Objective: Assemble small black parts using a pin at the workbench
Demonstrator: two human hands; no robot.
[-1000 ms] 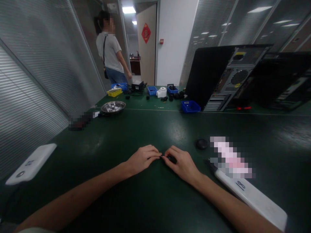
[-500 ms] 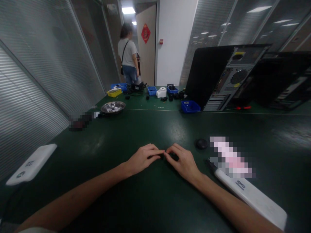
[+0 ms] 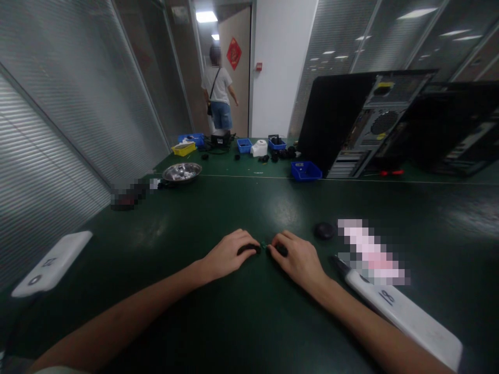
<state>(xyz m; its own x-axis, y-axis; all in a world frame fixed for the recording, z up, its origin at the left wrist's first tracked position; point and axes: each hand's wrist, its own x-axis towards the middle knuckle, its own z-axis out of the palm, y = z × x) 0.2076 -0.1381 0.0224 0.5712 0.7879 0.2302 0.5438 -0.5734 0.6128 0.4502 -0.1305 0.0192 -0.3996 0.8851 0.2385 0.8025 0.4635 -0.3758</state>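
Near the middle of the dark green tabletop, my left hand (image 3: 230,253) is closed with fingers and thumb around a small black piece (image 3: 251,249). Facing it, my right hand (image 3: 298,259) pinches another small black piece (image 3: 281,250), partly covered by the fingers. In the narrow gap between my fingertips shows a tiny green part (image 3: 263,245), too small to name. Whether it joins the two black pieces I cannot tell. A round black object (image 3: 324,231) lies on the table beyond my right hand.
White power bank-like blocks lie left (image 3: 52,264) and right (image 3: 405,317). A metal dish (image 3: 182,172) with small shiny parts sits far left. At the back are a blue bin (image 3: 306,171), a yellow tray (image 3: 183,149) and a computer case (image 3: 366,124). A person (image 3: 219,91) stands by the door.
My fingertips have drawn slightly apart, and the green part and more of both black pieces now show. The person at the back has walked right, towards the doorway.
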